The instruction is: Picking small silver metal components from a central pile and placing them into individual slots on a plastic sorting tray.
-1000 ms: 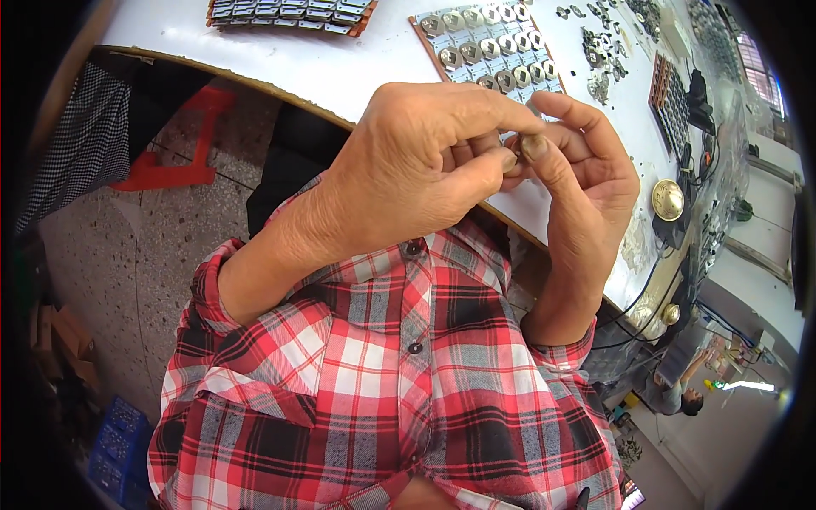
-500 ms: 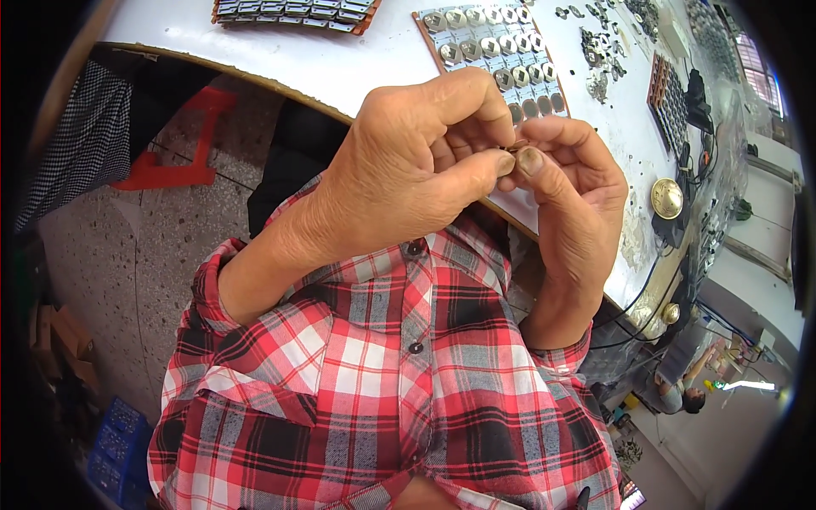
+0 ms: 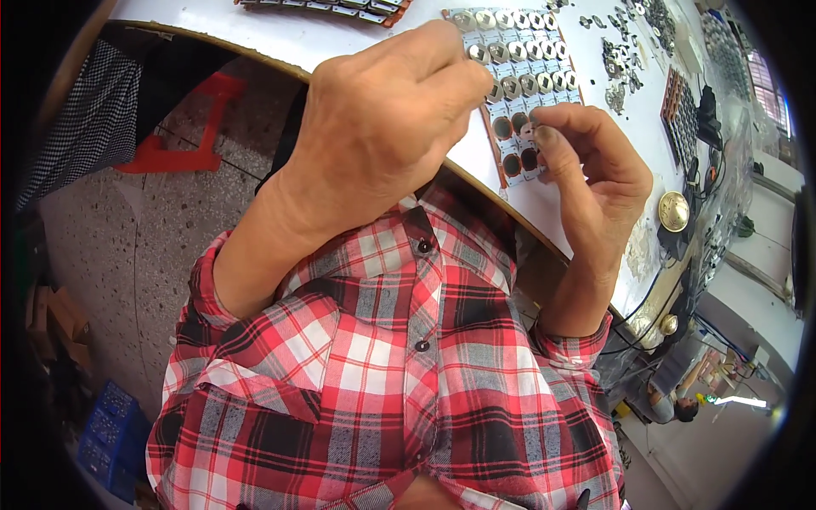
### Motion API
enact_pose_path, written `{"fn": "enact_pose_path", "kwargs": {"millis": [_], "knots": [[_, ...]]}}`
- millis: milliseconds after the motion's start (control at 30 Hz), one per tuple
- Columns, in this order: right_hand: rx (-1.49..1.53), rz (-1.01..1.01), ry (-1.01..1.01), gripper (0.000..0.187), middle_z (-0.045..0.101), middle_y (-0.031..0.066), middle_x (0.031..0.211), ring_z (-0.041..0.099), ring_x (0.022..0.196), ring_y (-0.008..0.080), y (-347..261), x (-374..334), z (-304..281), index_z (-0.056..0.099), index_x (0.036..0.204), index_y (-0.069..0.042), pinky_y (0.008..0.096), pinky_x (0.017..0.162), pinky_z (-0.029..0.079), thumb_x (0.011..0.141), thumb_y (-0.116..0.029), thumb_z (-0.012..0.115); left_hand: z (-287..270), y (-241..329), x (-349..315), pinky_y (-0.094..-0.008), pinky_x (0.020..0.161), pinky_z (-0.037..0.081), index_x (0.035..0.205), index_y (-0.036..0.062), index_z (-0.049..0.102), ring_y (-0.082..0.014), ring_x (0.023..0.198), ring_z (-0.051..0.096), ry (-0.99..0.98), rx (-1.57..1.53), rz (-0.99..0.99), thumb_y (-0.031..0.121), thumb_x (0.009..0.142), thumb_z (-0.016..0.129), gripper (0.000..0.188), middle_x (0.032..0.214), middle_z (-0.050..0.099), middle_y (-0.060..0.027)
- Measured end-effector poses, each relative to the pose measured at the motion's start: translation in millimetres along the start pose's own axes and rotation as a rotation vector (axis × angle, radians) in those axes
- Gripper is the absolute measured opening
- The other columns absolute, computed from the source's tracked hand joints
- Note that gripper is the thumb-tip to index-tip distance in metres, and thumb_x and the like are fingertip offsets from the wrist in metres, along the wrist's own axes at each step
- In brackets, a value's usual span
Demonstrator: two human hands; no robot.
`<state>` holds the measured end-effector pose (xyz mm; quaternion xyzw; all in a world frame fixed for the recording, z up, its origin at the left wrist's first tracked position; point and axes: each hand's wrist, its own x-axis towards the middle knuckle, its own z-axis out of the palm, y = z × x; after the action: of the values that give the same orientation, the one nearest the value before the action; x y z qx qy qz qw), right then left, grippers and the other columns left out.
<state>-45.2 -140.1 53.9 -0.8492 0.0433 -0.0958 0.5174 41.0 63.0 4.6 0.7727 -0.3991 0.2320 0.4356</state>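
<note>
My left hand (image 3: 382, 127) is closed, its fingers curled in and the thumb against them, above the table's near edge. Whatever it may hold is hidden behind the fingers. My right hand (image 3: 599, 166) pinches with thumb and forefinger over the lower right of a panel of small circuit boards (image 3: 510, 140). A tiny piece seems to sit at those fingertips, too small to name. Round silvery metal parts (image 3: 507, 87) fill the panel's upper rows, while its lower rows show dark round spots. A gap separates the two hands.
Another stack of panels (image 3: 340, 7) lies at the table's far left. Loose small metal parts (image 3: 625, 64) are scattered right of the panel. A further panel (image 3: 680, 119), a gold dome-shaped thing (image 3: 673, 211) and cables stand along the right edge. A red stool (image 3: 191, 140) stands below left.
My hands, earlier together at the fingertips, have moved apart. The left has gone left and the right slightly right. More of the panel's lower rows now shows between them.
</note>
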Motion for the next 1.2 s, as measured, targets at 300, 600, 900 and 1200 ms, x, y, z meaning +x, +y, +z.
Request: {"fn": "enact_pose_path", "kwargs": {"millis": [300, 600, 900, 1200], "knots": [[-0.100, -0.099, -0.013, 0.012, 0.072, 0.0039, 0.090, 0.069, 0.079, 0.0082, 3.3, 0.8, 15.7, 0.073, 0.104, 0.003, 0.0227, 0.069, 0.054, 0.093, 0.007, 0.071, 6.3, 2.5, 10.2, -0.0351, 0.059, 0.052, 0.098, 0.0061, 0.077, -0.0219, 0.070, 0.067, -0.069, 0.073, 0.022, 0.003, 0.076, 0.081, 0.023, 0.081, 0.064, -0.0044], [-0.175, -0.271, -0.003, 0.010, 0.072, 0.0039, 0.089, 0.069, 0.077, 0.0088, 12.6, -4.2, 18.6, 0.072, 0.102, 0.003, 0.0225, 0.068, 0.054, 0.093, 0.007, 0.072, 7.9, 3.7, 10.3, -0.0365, 0.060, 0.053, 0.097, 0.0064, 0.076, -0.0236, 0.073, 0.069, -0.058, 0.092, 0.013, 0.006, 0.077, 0.083, 0.021, 0.082, 0.064, -0.0049], [-0.058, -0.068, -0.059, 0.009, 0.075, 0.0056, 0.092, 0.070, 0.081, 0.0096, 9.0, -0.6, 14.5, 0.073, 0.105, 0.004, 0.0233, 0.071, 0.054, 0.096, 0.003, 0.073, 10.1, -2.9, 6.8, -0.0360, 0.057, 0.051, 0.100, 0.0109, 0.077, -0.0214, 0.069, 0.066, -0.041, 0.054, 0.044, 0.006, 0.078, 0.081, 0.023, 0.079, 0.061, -0.0034], [-0.161, -0.139, -0.144, 0.008, 0.074, 0.0050, 0.091, 0.069, 0.079, 0.0093, 6.8, 8.4, 2.4, 0.072, 0.103, 0.004, 0.0227, 0.069, 0.054, 0.096, 0.005, 0.072, 12.4, -7.7, 3.7, -0.0353, 0.055, 0.049, 0.101, 0.0127, 0.078, -0.0205, 0.068, 0.065, -0.072, 0.116, 0.093, 0.006, 0.078, 0.079, 0.024, 0.077, 0.058, -0.0031]]}}
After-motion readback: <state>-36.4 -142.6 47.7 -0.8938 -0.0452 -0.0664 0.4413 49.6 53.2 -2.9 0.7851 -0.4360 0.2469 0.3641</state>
